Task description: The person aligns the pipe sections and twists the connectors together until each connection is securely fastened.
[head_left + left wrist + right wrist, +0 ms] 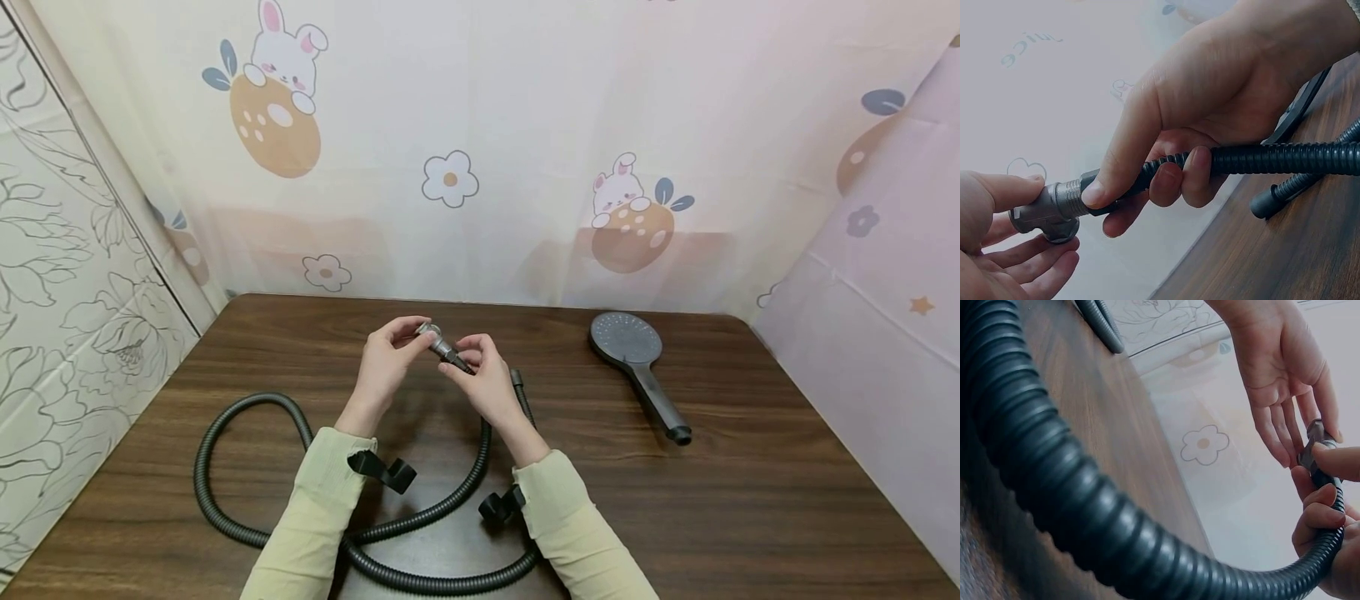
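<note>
My left hand (381, 367) pinches a metal tee fitting (1047, 209) between thumb and fingers, raised over the table. The threaded end of the tee meets a black nut (1091, 192) on the end of a ribbed black shower hose (1272, 159). With thumb and forefinger my right hand (491, 387) grips that nut, its other fingers curled round the hose just behind. In the right wrist view a hose loop (1085, 481) sweeps across the foreground, and the fitting (1315, 434) is partly covered by fingers.
A grey shower head (626, 337) lies face up at the right of the brown wooden table (750, 517). The hose's other end (517, 379) lies beside my right wrist. Loops of hose (206, 475) spread under and left of my forearms. A printed curtain (510, 100) hangs behind.
</note>
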`<state>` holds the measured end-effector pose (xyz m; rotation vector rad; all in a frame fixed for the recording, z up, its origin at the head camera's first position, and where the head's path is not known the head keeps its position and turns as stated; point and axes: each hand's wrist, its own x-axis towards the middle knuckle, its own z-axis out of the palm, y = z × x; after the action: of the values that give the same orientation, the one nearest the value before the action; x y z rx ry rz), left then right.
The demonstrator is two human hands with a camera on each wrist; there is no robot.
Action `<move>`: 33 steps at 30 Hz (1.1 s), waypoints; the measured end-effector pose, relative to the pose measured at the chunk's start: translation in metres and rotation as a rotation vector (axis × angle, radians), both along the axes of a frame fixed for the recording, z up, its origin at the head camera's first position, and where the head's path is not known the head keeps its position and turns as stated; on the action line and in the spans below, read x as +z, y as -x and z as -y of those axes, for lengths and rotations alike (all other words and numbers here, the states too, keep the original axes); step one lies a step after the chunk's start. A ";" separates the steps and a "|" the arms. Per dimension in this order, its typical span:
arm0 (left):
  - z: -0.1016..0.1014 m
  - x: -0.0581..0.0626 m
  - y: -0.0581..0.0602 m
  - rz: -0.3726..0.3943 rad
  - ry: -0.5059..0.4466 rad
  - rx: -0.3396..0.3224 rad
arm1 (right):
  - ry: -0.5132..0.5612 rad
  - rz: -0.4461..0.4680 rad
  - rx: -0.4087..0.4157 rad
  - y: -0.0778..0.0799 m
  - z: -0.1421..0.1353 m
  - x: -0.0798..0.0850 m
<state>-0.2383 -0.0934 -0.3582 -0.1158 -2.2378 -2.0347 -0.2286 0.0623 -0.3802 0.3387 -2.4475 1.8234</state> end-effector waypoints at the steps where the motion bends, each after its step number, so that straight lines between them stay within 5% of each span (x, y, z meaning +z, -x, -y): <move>1: 0.000 0.000 0.000 0.000 0.001 0.001 | -0.004 -0.005 -0.005 0.000 0.000 0.000; 24: 0.001 0.000 0.001 0.011 -0.002 0.003 | 0.094 -0.008 -0.002 0.001 0.000 0.001; 33: 0.001 0.000 0.001 0.015 0.000 0.011 | 0.092 -0.023 0.005 -0.018 0.002 0.026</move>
<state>-0.2394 -0.0947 -0.3584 -0.0886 -2.2425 -2.0362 -0.2106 0.0600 -0.3539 0.3576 -2.3407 1.9156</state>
